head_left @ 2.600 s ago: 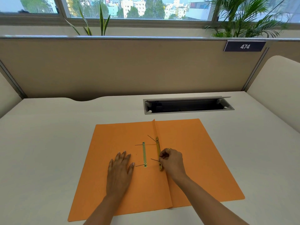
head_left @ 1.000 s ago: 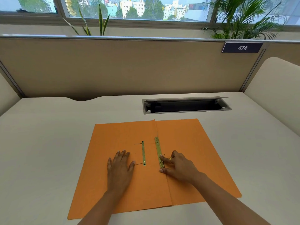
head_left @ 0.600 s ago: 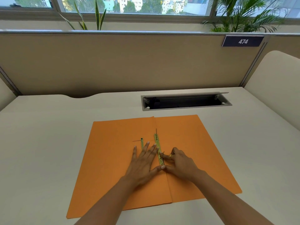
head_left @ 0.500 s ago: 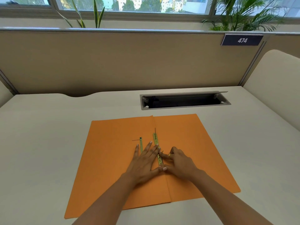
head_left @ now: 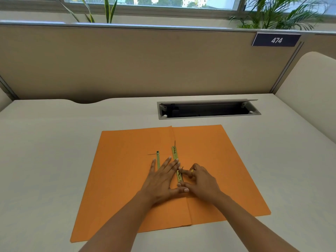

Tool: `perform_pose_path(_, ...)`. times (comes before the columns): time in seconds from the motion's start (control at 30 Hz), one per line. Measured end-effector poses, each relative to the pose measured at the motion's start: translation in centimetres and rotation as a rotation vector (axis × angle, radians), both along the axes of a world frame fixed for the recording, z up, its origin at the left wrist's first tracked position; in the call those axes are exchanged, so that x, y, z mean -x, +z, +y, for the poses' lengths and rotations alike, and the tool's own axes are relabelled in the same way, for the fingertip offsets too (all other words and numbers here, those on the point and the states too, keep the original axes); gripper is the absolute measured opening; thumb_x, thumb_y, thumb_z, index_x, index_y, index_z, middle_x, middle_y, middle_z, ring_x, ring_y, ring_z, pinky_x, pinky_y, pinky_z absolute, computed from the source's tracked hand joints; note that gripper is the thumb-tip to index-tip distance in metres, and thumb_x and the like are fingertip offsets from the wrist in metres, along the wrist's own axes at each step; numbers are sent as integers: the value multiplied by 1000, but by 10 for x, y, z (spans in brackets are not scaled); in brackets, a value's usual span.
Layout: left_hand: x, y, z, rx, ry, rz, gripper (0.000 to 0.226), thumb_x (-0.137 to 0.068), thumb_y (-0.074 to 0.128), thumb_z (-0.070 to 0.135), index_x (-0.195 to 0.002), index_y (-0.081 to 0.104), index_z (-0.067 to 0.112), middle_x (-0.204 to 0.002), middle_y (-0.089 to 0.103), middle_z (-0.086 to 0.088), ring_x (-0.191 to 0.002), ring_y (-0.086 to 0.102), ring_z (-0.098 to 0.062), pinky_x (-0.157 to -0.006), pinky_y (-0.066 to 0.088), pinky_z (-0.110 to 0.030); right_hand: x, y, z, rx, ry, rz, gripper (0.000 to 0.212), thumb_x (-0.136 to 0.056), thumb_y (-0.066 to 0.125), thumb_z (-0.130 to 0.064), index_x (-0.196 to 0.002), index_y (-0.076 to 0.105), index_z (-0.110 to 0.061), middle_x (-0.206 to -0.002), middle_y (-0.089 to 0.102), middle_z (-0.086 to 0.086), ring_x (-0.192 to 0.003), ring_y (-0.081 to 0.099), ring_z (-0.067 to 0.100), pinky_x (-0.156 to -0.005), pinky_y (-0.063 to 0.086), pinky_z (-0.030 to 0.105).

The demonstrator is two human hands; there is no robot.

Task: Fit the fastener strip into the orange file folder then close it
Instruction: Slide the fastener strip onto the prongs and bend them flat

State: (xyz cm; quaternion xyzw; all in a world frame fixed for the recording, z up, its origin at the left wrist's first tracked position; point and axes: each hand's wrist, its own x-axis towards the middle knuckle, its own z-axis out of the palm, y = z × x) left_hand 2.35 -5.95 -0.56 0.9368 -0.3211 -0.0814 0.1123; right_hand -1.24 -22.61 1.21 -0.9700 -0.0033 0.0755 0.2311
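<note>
The orange file folder [head_left: 127,179] lies spread flat on the desk. A gold fastener strip [head_left: 175,153] runs along its centre fold, with thin dark prongs standing up at its far end and near my fingers. A second gold strip [head_left: 158,160] lies just left of it, partly under my left hand. My left hand [head_left: 161,180] rests flat with fingers spread, its fingertips on the centre strip. My right hand [head_left: 200,180] presses on the near end of that strip, forefinger by the near prong, thumb touching my left thumb.
A grey cable tray opening [head_left: 207,110] with its lid raised sits in the desk behind the folder. A beige partition [head_left: 145,60] with a "474" sign [head_left: 276,40] closes the back. A curved side panel [head_left: 309,84] stands at the right.
My left hand slid right from the folder's left half onto the centre strip, covering part of the second strip. My right hand stayed pressing the strip's near end. The view dipped slightly.
</note>
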Motion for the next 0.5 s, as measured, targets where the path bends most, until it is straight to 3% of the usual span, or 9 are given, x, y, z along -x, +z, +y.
perform_pose_path(0.13,0,-2,1,-19,-19,-6,111,-60,12,89,-150,1,24,-160,-2,12,-144,-14,-4,-115,-12,-56,-3,7,2,-303,-81,40,34,-79,68,-30,-113,66,-25,-94,55,-1,-103,55,19,-84,46,33)
perform_pose_path(0.2,-1,-3,1,-33,-28,-13,114,-59,15,90,-150,0,23,-160,-2,11,-145,-14,-6,-115,-11,-58,-4,9,4,-414,-113,15,30,-80,69,-22,-109,68,-19,-96,61,5,-94,62,19,-83,49,31)
perform_pose_path(0.3,0,-3,1,-49,-33,-23,117,-57,18,92,-149,-2,23,-160,-4,10,-145,-14,-8,-114,-10,-59,-4,9,8,-439,-132,-43,23,-81,68,-21,-104,70,-15,-88,63,2,-74,57,4,-65,40,10)
perform_pose_path(0.5,1,-3,1,-60,-31,-20,120,-56,23,93,-149,-5,23,-159,-6,11,-144,-16,-8,-114,-14,-58,3,2,7,-459,-163,-153,11,-84,64,-13,-89,73,-11,-86,68,3,-75,55,10,-60,36,5)
